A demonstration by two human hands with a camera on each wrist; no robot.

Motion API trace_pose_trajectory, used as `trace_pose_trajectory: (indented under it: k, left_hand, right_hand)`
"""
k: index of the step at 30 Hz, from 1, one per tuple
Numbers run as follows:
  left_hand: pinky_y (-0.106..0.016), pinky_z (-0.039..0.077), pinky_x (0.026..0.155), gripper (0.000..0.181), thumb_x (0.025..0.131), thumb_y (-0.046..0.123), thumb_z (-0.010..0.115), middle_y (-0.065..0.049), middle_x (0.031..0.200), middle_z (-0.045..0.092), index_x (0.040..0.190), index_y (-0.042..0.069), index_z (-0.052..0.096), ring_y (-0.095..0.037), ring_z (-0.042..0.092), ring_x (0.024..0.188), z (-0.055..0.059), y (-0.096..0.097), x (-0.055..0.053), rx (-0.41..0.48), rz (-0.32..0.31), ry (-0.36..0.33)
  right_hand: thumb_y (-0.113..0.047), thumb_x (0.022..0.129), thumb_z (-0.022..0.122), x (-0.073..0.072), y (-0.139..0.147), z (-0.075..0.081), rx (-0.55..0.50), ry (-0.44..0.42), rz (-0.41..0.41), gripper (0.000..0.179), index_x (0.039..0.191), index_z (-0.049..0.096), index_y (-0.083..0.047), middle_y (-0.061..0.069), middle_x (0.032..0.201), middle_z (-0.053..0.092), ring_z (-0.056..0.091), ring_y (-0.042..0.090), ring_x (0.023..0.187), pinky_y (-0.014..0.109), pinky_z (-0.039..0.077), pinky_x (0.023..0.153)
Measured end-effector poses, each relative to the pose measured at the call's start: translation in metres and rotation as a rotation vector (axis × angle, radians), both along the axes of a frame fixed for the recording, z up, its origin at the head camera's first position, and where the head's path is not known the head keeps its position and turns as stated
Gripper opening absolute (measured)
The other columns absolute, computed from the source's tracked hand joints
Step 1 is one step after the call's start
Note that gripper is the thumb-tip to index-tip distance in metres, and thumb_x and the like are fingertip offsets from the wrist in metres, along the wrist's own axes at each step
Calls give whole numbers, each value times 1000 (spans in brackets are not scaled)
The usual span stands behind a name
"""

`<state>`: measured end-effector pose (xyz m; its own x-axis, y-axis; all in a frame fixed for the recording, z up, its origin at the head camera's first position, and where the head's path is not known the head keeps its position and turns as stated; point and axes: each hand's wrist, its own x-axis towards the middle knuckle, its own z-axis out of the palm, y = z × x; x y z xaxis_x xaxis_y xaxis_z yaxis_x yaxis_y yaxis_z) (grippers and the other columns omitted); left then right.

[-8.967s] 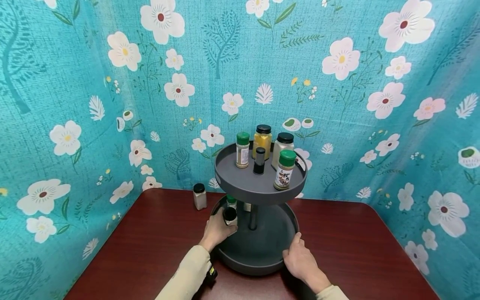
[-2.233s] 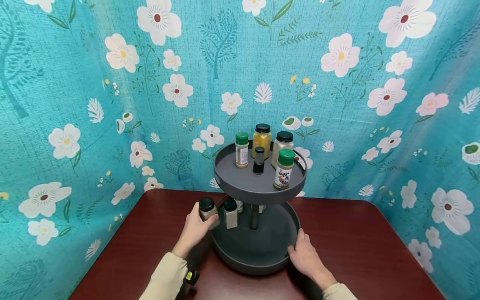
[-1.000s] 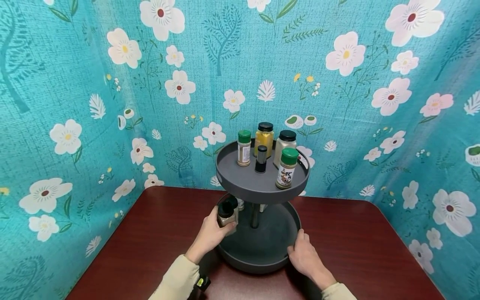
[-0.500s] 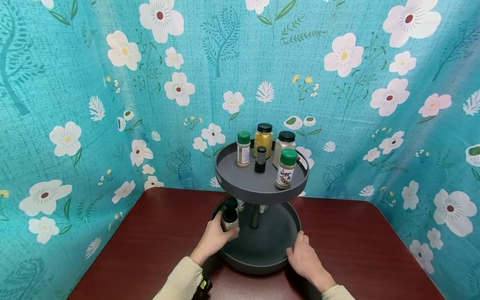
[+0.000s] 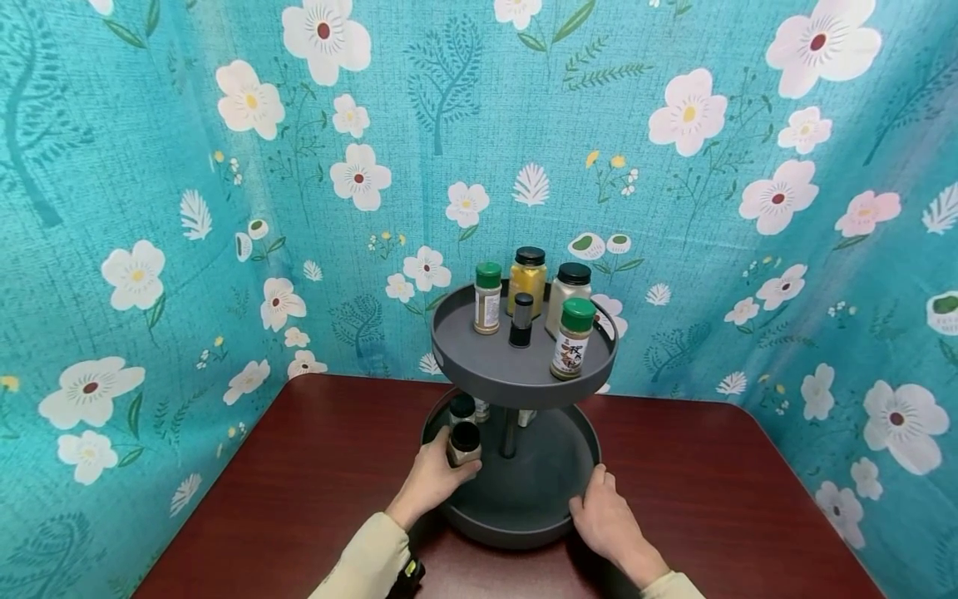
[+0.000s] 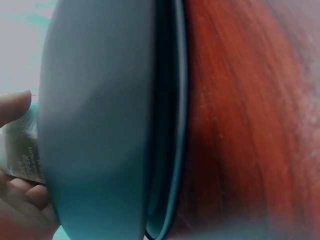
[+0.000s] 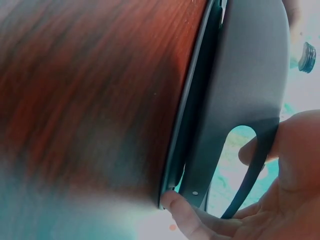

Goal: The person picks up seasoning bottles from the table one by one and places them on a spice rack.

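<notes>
My left hand holds a black-lidded pepper jar low inside the left part of the lower tier of a dark grey two-tier turntable. Thumb and fingers wrap the jar; part of "PEPPER" reads on its label in the left wrist view. Right behind it stands another black-lidded jar. My right hand grips the lower tier's wall at the right front. In the right wrist view its thumb shows through the handle cutout, with fingers under the wall.
The upper tier overhangs the lower one and carries a yellow jar, a white jar, a small black-capped bottle and two green-capped bottles. More containers stand near the post. A red-brown table lies underneath.
Nine seconds ago a jar stood on the table, left of the turntable. My left hand has carried the pepper jar rightward from outside the rim into the lower tier. The right hand keeps its place.
</notes>
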<state>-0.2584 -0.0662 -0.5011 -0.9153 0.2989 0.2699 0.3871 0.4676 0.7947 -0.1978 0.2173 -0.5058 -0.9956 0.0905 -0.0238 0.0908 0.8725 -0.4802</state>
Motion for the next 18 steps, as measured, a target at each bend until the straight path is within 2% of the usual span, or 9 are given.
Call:
trace_pose_trajectory:
  k: [5,13,18]
  left_hand:
    - [-27,45,55,49,85,40,69,1,91,58,118,11,49,-9,56,66,-3,2,-3,-35,7,-14]
    - [-27,45,55,51,84,34,71,-3,98,63,122,8,50,-8,59,70,-9,5,-8,-83,45,33]
    - [-27,44,54,50,83,35,72,-1,95,64,121,10,52,-7,58,67,-12,6,-10,-89,54,52]
  right_hand:
    - [-14,85,50,0,1,1,-12,-40,11,70,134,16,23,41,126,33,56,34,64,48,47,59]
    - [-15,86,50,-1,1,0,-4,-26,10,70,135,17,22,40,126,34,56,34,64,48,47,60]
    - [-15,85,50,-1,2,-2,0,-15,8,70,135,17,22,39,125,35,56,34,64,49,47,60]
